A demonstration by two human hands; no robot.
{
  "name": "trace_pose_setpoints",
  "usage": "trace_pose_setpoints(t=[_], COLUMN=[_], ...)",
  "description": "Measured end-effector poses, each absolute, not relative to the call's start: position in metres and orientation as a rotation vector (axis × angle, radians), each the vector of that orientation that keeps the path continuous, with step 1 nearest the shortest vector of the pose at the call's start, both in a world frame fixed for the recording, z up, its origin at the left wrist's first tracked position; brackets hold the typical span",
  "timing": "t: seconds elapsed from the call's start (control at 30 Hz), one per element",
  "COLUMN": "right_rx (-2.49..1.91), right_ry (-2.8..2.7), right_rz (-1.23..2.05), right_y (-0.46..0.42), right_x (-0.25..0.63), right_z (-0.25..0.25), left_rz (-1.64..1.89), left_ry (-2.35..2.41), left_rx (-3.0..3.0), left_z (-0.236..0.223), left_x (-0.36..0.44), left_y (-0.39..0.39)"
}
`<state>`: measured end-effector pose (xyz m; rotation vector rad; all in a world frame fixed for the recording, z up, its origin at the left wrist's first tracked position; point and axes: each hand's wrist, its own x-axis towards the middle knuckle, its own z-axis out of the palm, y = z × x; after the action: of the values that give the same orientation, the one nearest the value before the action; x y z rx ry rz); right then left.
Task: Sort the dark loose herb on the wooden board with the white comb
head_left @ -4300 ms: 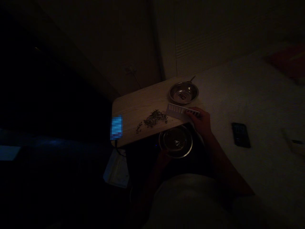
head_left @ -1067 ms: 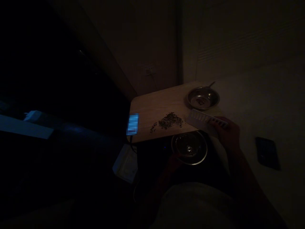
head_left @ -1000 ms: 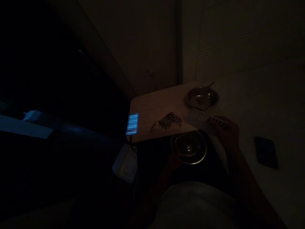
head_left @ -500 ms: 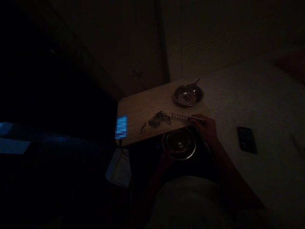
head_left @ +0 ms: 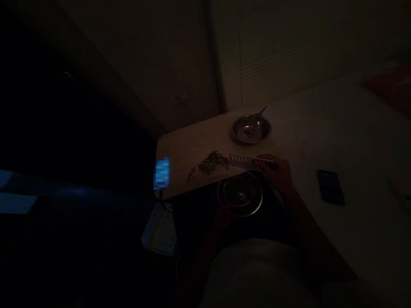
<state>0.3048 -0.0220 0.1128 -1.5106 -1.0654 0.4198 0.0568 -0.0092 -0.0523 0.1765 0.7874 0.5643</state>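
The scene is very dark. My right hand (head_left: 278,175) is closed round the end of a white slotted strip (head_left: 245,160), whose far end lies on a small wooden table (head_left: 186,145) just right of a pile of dark crumbs (head_left: 212,160). My left hand (head_left: 223,210) is barely visible in shadow, at the near rim of a steel bowl (head_left: 240,194) held below the table's front edge. Its fingers cannot be made out.
A second steel bowl (head_left: 251,128) sits at the table's far right corner. A lit phone screen (head_left: 162,173) glows at the table's left edge. A dark remote (head_left: 330,187) lies on the pale bed surface at right. A white box (head_left: 159,231) lies on the floor.
The strip has tipped from a raised, flat-facing tilt to lying edge-on against the table beside the crumbs. The camera view shifted left and back.
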Motion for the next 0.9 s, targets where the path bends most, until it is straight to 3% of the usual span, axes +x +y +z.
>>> trace_pose_setpoints(t=[0.9], right_rx=[-1.493], right_ry=[-1.071], right_rz=[0.450], right_y=[-0.0210], right_x=[0.3036], right_z=[0.1122], left_rz=[0.563], left_ry=[0.791], left_rx=[0.200], left_z=[-0.0439], left_x=[0.0598], left_y=[-0.0102])
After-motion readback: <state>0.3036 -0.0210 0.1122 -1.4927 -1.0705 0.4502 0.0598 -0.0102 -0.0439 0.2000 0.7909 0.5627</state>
